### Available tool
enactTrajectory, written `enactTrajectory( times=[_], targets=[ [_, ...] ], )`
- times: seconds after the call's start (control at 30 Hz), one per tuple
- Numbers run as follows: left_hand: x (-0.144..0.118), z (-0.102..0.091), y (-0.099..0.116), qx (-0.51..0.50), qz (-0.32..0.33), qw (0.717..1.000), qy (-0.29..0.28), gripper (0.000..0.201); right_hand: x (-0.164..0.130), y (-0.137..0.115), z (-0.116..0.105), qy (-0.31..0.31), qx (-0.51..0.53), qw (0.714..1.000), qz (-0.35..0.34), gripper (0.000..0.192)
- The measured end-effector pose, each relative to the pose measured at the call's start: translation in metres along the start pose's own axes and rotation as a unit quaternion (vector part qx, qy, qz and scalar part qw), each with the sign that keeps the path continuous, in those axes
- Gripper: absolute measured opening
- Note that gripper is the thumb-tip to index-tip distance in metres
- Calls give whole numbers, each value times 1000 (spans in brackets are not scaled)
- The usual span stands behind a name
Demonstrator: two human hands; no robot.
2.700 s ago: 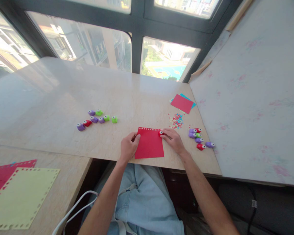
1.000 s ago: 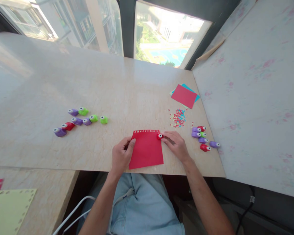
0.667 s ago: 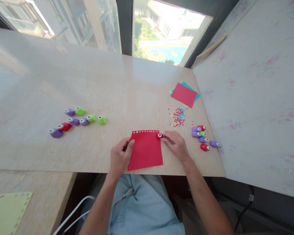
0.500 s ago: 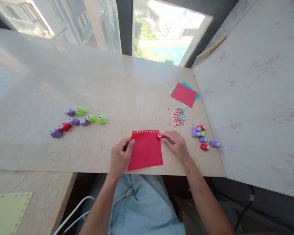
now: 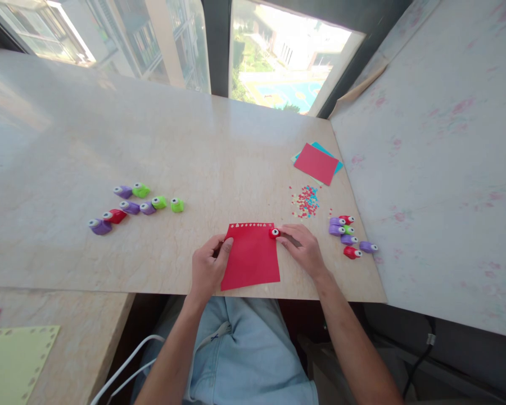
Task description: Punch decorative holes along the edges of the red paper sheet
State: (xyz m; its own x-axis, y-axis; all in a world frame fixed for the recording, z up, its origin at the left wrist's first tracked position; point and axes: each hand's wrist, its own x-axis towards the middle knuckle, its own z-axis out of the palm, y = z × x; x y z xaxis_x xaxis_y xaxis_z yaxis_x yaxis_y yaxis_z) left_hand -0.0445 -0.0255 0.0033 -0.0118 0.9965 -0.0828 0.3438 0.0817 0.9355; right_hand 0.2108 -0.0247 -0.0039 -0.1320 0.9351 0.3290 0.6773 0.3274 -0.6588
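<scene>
Both hands flank the red paper, touching its edges.

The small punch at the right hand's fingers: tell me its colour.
Red, like the paper sheet it sits on; the punch shows clearly in the head view.
</scene>
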Motion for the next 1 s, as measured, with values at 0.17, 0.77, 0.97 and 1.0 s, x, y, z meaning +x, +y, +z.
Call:
enactTrajectory(
  times=[0.17,0.77,0.97,1.0],
  targets=[
    [0,0,1,0,6,1000,0,30,0,0,0,6,0,1000,-7,21],
    [1,2,-1,-7,36,999,1,32,0,3,3,63,117,984,117,28],
    [0,1,0,14,55,998,7,32,12,-1,-3,71,151,967,193,41],
    [0,1,1,17,56,998,8,32,15,-2,-5,59,149,966,201,44]
  ],
)
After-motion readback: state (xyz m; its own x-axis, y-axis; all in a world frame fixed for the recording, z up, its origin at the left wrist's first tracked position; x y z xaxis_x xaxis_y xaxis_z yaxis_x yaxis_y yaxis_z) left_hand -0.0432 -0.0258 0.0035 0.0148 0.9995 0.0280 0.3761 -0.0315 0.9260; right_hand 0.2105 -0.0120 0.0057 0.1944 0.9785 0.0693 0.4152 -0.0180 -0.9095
